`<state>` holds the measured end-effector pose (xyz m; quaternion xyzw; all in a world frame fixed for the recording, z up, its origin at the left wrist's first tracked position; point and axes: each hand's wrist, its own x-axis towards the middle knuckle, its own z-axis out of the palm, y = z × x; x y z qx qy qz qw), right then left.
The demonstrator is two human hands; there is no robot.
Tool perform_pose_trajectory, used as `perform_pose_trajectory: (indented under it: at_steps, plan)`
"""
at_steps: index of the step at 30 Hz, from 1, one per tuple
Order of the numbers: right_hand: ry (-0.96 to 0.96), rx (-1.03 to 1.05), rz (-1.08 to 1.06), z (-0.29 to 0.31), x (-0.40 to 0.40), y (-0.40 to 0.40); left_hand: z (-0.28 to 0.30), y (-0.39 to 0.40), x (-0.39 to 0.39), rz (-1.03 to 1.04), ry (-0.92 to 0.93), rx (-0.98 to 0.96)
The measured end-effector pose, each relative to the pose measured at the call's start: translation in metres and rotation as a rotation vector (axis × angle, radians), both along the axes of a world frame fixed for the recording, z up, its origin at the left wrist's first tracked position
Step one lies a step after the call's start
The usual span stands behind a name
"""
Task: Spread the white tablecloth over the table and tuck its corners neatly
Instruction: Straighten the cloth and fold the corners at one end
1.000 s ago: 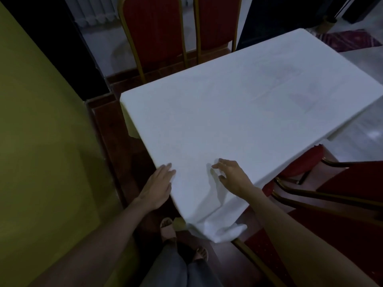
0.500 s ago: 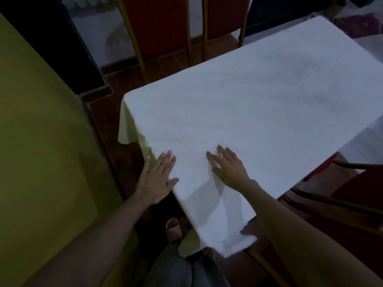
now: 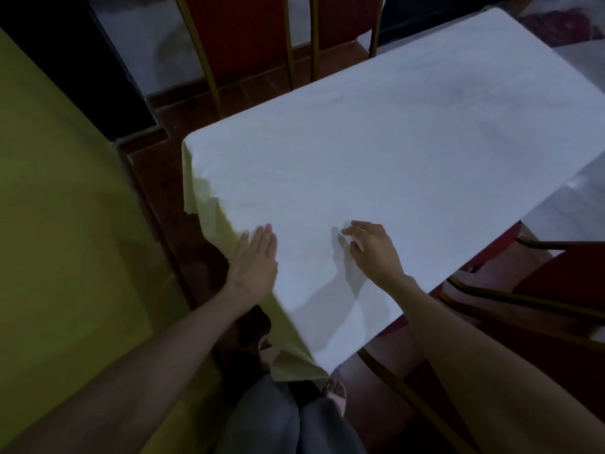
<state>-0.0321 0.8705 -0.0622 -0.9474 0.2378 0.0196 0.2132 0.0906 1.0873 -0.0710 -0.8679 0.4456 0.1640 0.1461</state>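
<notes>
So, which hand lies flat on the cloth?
The left hand, fingers straight, at the white tablecloth edge; the right hand has curled fingers.

We look down in dim light at a yellow-green wall (image 3: 59,224) on our left, dark red-brown floor (image 3: 154,178), and red chairs with gold frames (image 3: 242,37) behind and beside.
</notes>
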Motion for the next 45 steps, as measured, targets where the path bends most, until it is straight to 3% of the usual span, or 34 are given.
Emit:
perform_pose_trajectory:
  at_steps: [3,5,9,20,23,28,33,38,45]
  plan:
    - [0.036,-0.079,0.039,-0.003,-0.032,-0.011,-0.013,0.004,-0.056,-0.023,0.119,-0.161]
    - [0.067,-0.127,0.086,-0.007,-0.05,-0.013,-0.019,0.008,-0.091,-0.015,0.174,-0.171]
    - [0.063,-0.178,0.144,-0.017,-0.078,-0.004,-0.021,0.018,-0.127,0.105,0.14,-0.225]
    - [0.161,-0.041,0.3,-0.016,-0.079,-0.006,-0.023,0.016,-0.081,-0.005,-0.066,-0.047]
    - [0.124,-0.041,0.191,-0.009,-0.078,-0.008,-0.016,0.007,-0.072,0.048,-0.044,-0.008]
    - [0.103,-0.067,0.194,-0.01,-0.088,-0.018,-0.009,-0.009,-0.076,0.14,-0.019,0.041]
    - [0.135,-0.048,0.235,-0.018,-0.101,-0.022,-0.015,-0.015,-0.095,0.306,0.159,-0.068]
    - [0.117,-0.063,0.252,-0.024,-0.118,-0.012,-0.021,0.004,-0.117,0.311,0.126,-0.121]
    - [0.146,-0.098,0.35,-0.024,-0.124,-0.02,-0.013,0.0,-0.131,0.351,0.086,-0.053]
